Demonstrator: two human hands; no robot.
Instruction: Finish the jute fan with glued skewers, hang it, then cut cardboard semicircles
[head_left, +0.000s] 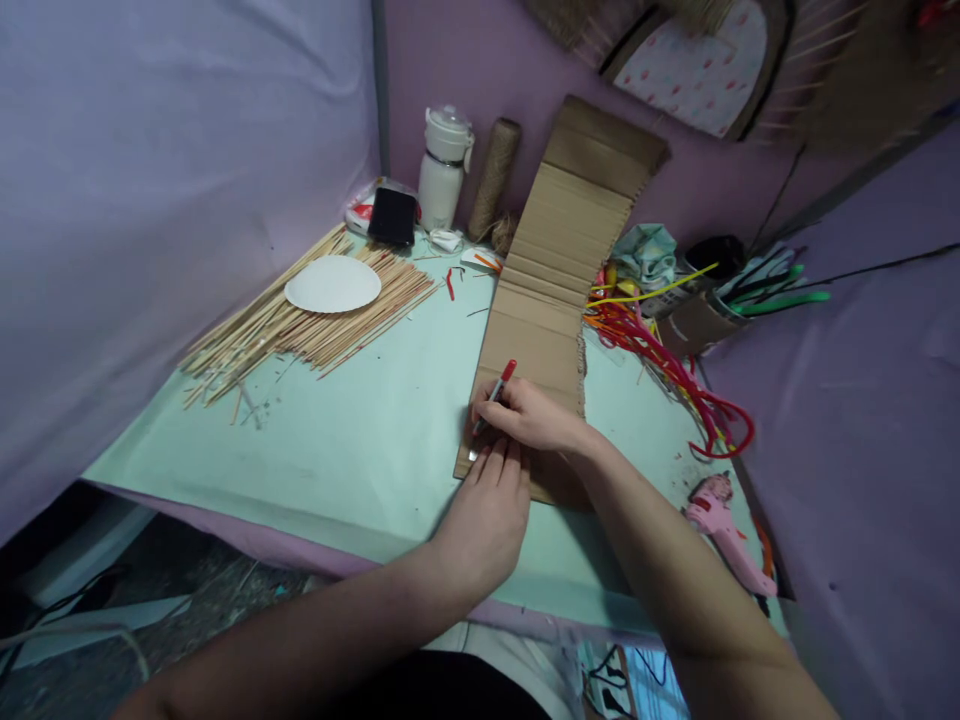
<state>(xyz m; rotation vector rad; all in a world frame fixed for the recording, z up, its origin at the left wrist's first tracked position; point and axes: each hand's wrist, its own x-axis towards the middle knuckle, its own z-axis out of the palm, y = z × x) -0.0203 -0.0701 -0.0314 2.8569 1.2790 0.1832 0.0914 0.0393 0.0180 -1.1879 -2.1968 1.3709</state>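
Note:
A long strip of brown corrugated cardboard (pixel 540 330) lies on the table, its far end bent up against the wall. My right hand (pixel 529 415) is closed around a marker pen (pixel 495 394) with a red end pointing up; its lower tip is close to the cardboard near the strip's left edge. Just below, my left hand (pixel 491 505) presses on the near end of the cardboard with fingers stretched out flat. A small whitish piece (pixel 472 453) shows beside the left fingertips; the rest of it is hidden.
Thin wooden sticks (pixel 300 325) lie at left under a white oval disc (pixel 333 284). Behind stand a white bottle (pixel 442 180), a twine roll (pixel 495 175) and a black phone (pixel 393 217). Rightward are red pipe cleaners (pixel 660 350) and a pink glue gun (pixel 724 530).

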